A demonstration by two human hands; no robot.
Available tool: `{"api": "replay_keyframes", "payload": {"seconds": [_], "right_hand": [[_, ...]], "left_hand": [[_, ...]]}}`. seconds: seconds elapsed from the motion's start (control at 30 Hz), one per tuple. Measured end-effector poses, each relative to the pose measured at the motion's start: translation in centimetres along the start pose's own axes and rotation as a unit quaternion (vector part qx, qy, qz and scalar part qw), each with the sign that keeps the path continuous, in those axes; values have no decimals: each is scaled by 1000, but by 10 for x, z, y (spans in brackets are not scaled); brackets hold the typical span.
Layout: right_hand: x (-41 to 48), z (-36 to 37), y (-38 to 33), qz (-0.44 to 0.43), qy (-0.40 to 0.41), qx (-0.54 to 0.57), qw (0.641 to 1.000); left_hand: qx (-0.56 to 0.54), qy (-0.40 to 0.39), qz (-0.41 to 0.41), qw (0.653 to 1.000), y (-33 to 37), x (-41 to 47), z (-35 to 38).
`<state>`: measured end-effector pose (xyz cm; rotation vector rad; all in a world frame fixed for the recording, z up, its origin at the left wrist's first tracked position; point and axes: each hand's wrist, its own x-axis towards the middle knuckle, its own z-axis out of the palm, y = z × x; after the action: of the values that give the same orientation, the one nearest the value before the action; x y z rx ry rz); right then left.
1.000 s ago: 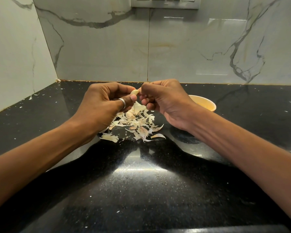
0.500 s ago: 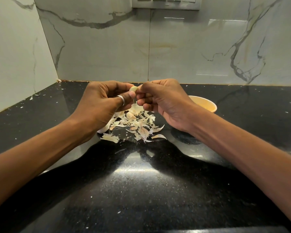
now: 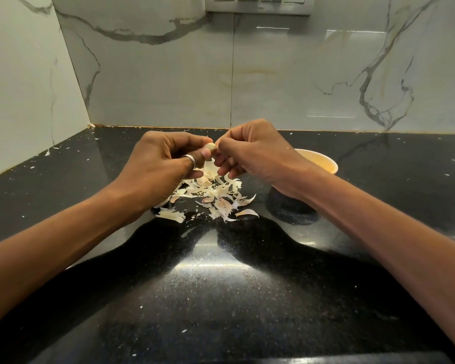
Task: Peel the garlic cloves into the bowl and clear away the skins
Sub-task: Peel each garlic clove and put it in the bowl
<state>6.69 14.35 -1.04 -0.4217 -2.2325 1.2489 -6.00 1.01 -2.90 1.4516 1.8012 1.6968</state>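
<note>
- Our left hand (image 3: 163,164) and right hand (image 3: 255,153) pinch one smooth, pale garlic clove (image 3: 210,147) between curled fingertips.
- Papery, curled skins (image 3: 213,195) litter the glossy, speckled black countertop (image 3: 221,298) beneath.
- A round cream bowl (image 3: 329,164) sits behind our right wrist.

Kinda dim, warm light from overhead. The glossy black speckled stone countertop (image 3: 247,311) throws a bright glare patch between dark shadows. The grey-veined white marble wall tiles (image 3: 300,74) catch faint reflections. Fisheye bending at the edges, sharp centre.
</note>
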Motion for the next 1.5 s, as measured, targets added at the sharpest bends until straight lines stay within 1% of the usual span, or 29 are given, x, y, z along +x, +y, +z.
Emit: {"api": "replay_keyframes", "payload": {"seconds": [0.2,0.37,0.67,0.8,1.17,1.5], "right_hand": [[2,-2,1,-15,-15,-54,998],[1,1,2,-16,-33,-60,998],[-2,1,2,-74,19,-112,991],[-5,2,1,-77,30,-99,992],[-8,7,-2,-47,44,-22,998],[-8,8,-5,-43,50,2,998]], "left_hand": [[13,-1,7,1000,-2,0,-2],[14,-2,10,1000,0,0,-1],[3,-9,18,1000,4,-2,2],[-12,-8,14,1000,4,-3,3],[-51,-9,5,999,8,-4,5],[-50,1,-8,999,7,-3,5]]}}
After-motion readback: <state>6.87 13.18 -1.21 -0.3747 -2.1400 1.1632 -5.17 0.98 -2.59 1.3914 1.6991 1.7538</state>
